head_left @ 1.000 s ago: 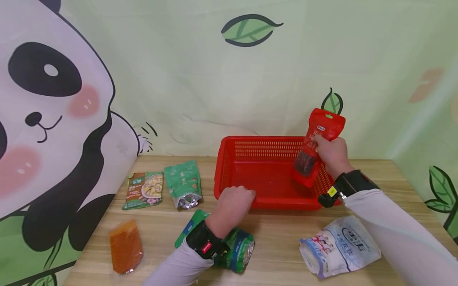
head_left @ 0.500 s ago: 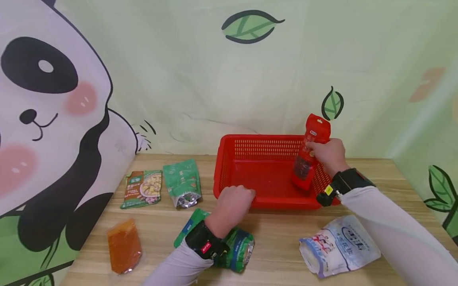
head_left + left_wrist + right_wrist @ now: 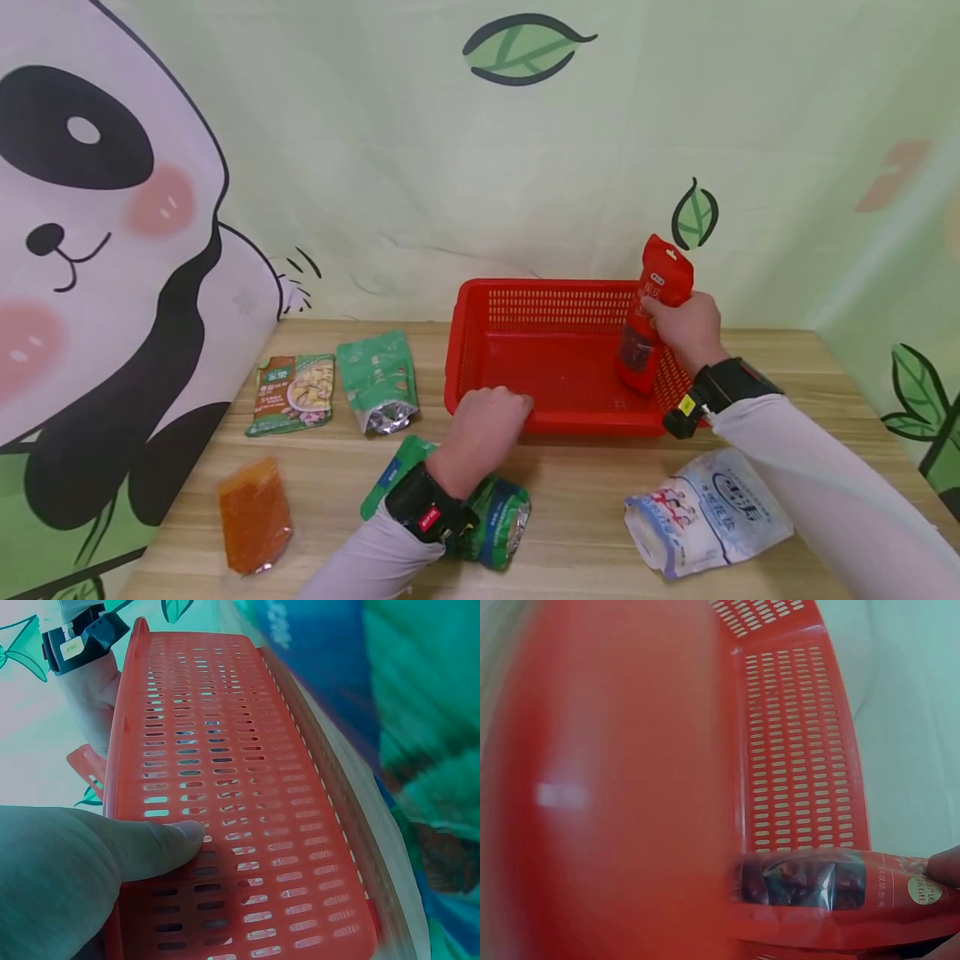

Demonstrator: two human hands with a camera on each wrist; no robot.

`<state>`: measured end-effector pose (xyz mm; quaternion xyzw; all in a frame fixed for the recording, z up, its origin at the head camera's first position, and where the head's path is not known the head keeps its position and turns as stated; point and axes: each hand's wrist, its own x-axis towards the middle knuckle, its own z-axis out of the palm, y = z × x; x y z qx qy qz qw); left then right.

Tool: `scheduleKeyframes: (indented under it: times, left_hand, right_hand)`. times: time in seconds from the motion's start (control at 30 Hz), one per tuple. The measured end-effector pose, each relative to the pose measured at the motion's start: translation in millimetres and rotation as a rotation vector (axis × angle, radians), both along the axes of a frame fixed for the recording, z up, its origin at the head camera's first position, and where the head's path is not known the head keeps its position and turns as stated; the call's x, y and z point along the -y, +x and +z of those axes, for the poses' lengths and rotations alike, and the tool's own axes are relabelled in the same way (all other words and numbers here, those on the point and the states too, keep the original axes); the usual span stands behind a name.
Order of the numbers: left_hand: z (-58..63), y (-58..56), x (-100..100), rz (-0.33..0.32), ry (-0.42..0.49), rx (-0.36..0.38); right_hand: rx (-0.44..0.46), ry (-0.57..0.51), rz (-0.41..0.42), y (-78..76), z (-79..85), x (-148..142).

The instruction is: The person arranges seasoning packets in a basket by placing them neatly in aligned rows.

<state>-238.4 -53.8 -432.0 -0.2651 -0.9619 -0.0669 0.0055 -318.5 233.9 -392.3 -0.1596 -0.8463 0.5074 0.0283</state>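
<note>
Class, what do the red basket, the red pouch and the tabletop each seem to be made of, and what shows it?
Red basket: probably moulded plastic, smooth, with regular rows of slots through its walls.
Red pouch: likely flexible plastic film, glossy, with creases and bright glints.
Tabletop: wood or wood-look laminate, pale with streaky grain; which one is unclear.

Red pouch (image 3: 641, 327), glossy, hang hole and small white logo up top, clear window low down with dark contents. Held near-upright, slight tilt, by right hand (image 3: 686, 329), thumb across front; lower end inside basket at its right end, top above rim. Red plastic basket (image 3: 555, 310), rectangular, slotted walls, sits flat on worktop (image 3: 577, 508), long side facing person. Left hand (image 3: 483, 425) grips near rim, thumb on slotted outer wall.
</note>
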Motion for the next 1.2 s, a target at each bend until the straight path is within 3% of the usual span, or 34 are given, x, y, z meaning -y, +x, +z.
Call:
scheduleKeyframes:
  times: [0.47,0.7,1.2]
  left_hand:
    - [0.2,0.8,0.3,0.018,-0.011,-0.029]
    - [0.8,2.6,-2.0,0.016,-0.029,-0.037]
    - [-0.9,1.0,-3.1,0.024,-0.013,-0.025]
  right_hand:
    - [-0.049,0.190,0.073,24.1,-4.9,5.4]
    - [-0.148,0.315,0.117,34.1,-14.3,6.2]
    - [-0.162,0.306,0.102,35.5,-21.5,-2.3]
